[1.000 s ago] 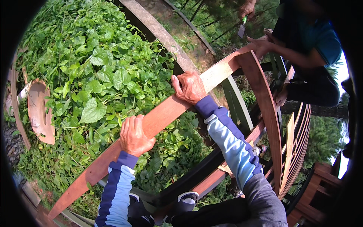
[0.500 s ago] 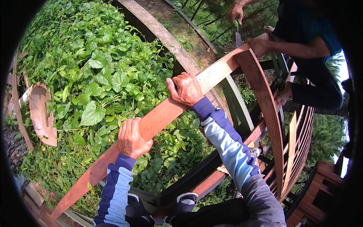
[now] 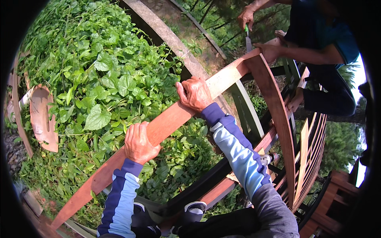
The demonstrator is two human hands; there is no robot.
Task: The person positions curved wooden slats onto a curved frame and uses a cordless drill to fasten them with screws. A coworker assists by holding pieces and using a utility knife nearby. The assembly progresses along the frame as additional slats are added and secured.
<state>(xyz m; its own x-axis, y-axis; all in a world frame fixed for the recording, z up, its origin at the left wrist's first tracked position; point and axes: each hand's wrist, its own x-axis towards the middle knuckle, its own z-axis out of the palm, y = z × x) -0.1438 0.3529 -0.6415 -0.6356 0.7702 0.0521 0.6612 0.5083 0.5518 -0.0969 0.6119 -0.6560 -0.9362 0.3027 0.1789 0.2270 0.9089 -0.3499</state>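
Observation:
A long reddish-brown wooden plank runs slantwise from the lower left to the upper right. My left hand is closed around its middle, fingers over the far edge. Farther up the same plank, my right hand grips it, thumb lying toward the left. At the plank's far end, a co-worker's hand steadies the wood. That person's other hand holds a green-handled saw, its blade down at the plank's end. A second brown board meets the plank near that end and runs toward me.
Green metal beams and a row of wooden slats lie to the right. A power tool rests among them. Dense leafy plants fill the left, with a wood offcut on them. My shoes are near a dark beam.
The co-worker's saw hand has shifted slightly left and down with the saw. My two hands keep their places on the plank.

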